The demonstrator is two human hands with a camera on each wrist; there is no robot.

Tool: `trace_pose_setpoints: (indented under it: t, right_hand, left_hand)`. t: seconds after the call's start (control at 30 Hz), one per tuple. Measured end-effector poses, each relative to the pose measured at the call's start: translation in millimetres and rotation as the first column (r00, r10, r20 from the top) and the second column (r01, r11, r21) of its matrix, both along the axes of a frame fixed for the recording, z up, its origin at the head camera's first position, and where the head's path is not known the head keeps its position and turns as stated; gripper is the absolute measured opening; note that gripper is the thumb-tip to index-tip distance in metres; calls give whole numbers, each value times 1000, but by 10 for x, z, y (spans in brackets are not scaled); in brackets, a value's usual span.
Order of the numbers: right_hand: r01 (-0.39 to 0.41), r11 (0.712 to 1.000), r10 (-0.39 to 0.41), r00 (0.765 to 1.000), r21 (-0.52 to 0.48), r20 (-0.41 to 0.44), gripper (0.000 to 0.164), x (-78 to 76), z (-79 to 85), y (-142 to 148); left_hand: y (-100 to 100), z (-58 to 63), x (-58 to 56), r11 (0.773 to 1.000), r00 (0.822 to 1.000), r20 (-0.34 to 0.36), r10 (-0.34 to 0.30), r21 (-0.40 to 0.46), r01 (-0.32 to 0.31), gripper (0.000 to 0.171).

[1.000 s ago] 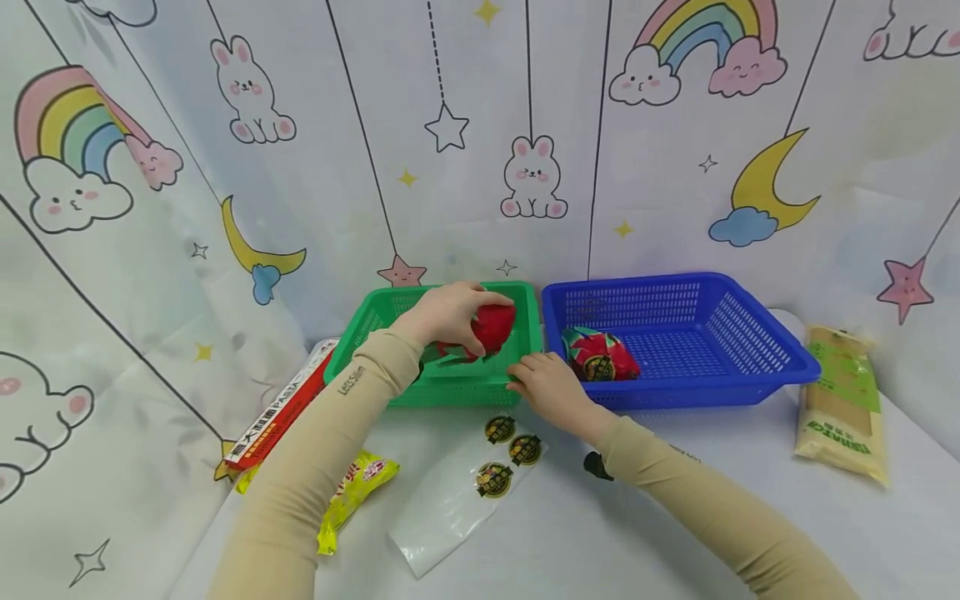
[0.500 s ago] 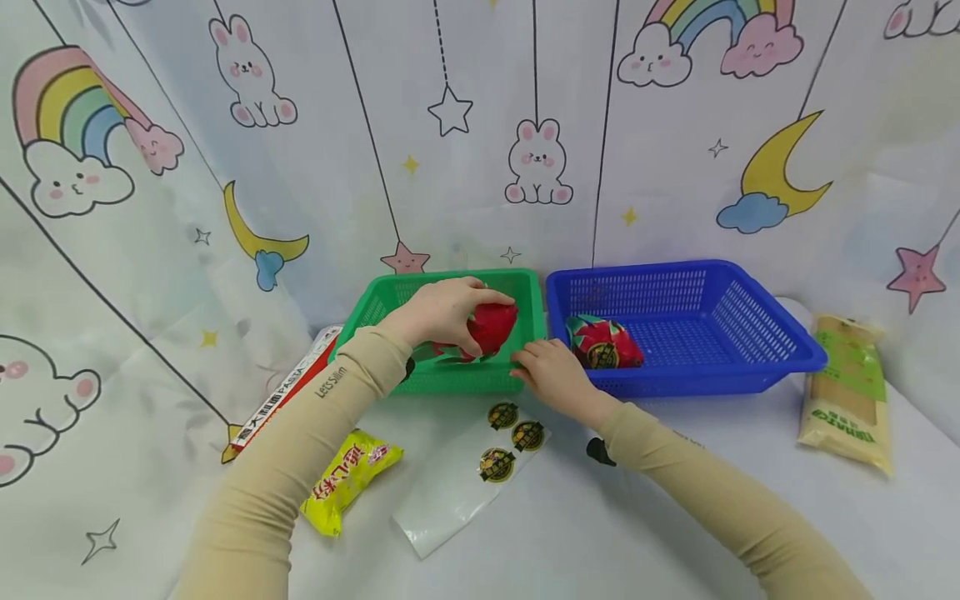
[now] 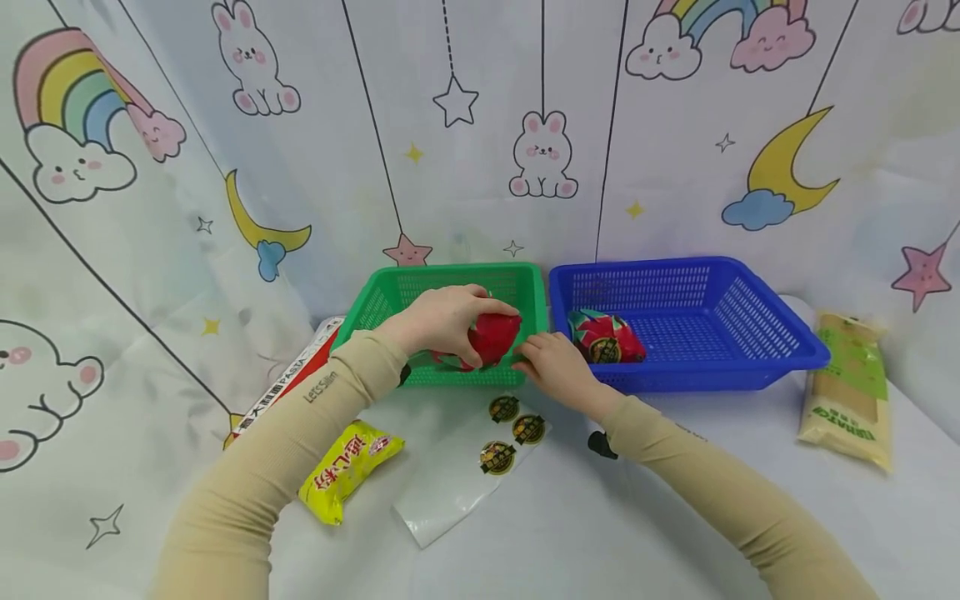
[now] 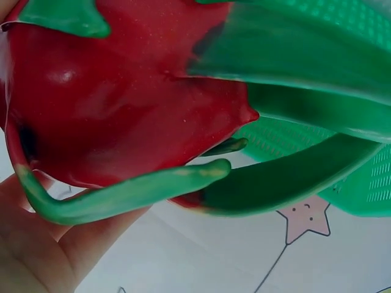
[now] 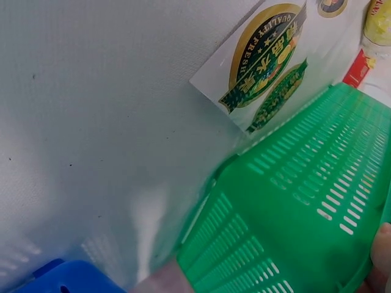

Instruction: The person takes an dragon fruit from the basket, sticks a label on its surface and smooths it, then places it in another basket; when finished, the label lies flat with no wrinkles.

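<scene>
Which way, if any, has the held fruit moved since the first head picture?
Yes: the held fruit has moved down in view, judged against the blue basket.

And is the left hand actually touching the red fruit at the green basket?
Touching: the head view shows the left hand gripping the red fruit, fingers over the top, thumb on the near side.

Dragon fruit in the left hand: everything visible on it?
The dragon fruit is glossy, smooth and plastic-looking: red body, long curling green scales, dark smudges where some join. The left hand grips it from above, within or just over the green basket. Whether it touches the basket's floor can't be told.
</scene>
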State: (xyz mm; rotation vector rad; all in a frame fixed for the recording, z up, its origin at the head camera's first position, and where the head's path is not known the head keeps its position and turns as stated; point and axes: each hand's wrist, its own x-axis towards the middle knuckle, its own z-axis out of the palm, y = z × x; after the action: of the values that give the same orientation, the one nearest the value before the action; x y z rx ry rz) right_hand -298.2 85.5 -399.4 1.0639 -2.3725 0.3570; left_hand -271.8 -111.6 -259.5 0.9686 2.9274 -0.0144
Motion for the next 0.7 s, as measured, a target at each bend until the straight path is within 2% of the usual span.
trace_pose_setpoints:
  t: [0.2,0.37,0.53,0.7]
  right_hand:
    - [21,1000,-21,1000,12,-22,17,-1,-23,-5]
    - [21,1000,-21,1000,10,-17,14,-8,0,13]
    - [-1,1000,1,1000,-4,25,9,-22,41,39]
    - [-14,1000,13,999,10,52,15,-23,79,51]
  left_hand:
    - [29,-69,145,999,999,-14,-39,-28,39,72]
    - [73,-125,272,997,997,-41,-71,-29,70,71]
    - [115,-144,380,997,995,-59,-76,-36,74,71]
    - [150,-178,468,994,993,-64,-94,-55,91,72]
